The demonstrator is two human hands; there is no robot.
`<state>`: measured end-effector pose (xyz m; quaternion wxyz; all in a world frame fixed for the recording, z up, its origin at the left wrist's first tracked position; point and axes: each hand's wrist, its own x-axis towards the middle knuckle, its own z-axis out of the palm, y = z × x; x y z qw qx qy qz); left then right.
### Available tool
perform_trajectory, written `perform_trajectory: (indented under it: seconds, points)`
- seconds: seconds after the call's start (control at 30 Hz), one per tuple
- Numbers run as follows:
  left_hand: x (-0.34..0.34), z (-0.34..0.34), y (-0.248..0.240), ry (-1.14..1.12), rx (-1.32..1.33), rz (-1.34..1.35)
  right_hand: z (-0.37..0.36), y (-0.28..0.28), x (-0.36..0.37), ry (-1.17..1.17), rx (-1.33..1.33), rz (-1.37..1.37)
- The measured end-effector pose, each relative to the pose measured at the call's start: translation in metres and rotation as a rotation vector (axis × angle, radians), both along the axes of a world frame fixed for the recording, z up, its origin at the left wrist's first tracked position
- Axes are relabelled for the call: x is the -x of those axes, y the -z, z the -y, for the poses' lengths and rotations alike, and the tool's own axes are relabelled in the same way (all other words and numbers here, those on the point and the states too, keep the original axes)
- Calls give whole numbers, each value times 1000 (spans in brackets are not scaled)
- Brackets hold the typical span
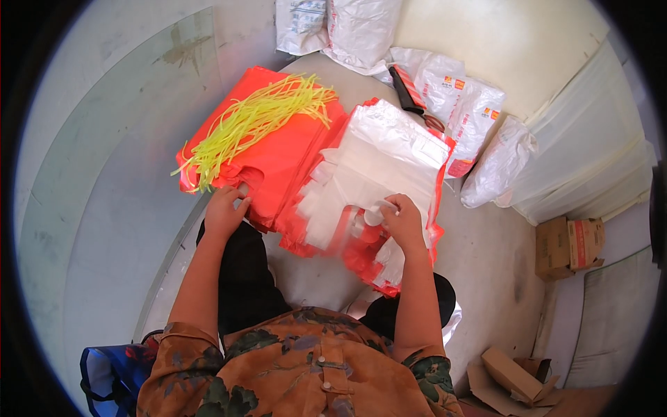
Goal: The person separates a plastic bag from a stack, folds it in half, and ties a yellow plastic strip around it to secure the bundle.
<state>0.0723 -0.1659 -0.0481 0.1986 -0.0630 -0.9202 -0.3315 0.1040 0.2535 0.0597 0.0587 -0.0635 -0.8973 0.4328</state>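
Observation:
A stack of red plastic bags (274, 163) lies on the left in front of me, with a bundle of yellow-green strips (260, 115) spread across it. My left hand (227, 210) is at the near edge of this stack, fingers curled against a red bag beside its handle cutout. On the right, overlapping the red stack, lies a pile of whitish see-through plastic bags (389, 153), with red ones under it. My right hand (405, 221) is closed, pinching the whitish plastic at the near side by a handle opening. Red and whitish handle ends hang toward my knees.
Beyond the piles stand white printed sacks (365, 31), with a black-and-red object (408, 90) and scissors (434, 123) by them. Cardboard boxes (556, 249) sit at right, opened cardboard (511, 379) at lower right. A blue bag (114, 379) is at lower left, a glass panel (104, 153) further left.

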Motion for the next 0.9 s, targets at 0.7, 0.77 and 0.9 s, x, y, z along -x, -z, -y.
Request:
perform_trajectory:
  seconds: [0.7,0.77,0.9]
  points:
    - [19,-174,-69,447,-1102,562,-5,4,-5,6,402,-85]
    - [18,-186,-82,398,-1139,602,-10,6,-6,7,429,-87]
    - [23,-197,-86,291,-1276,703,-14,10,-3,3,497,-85]
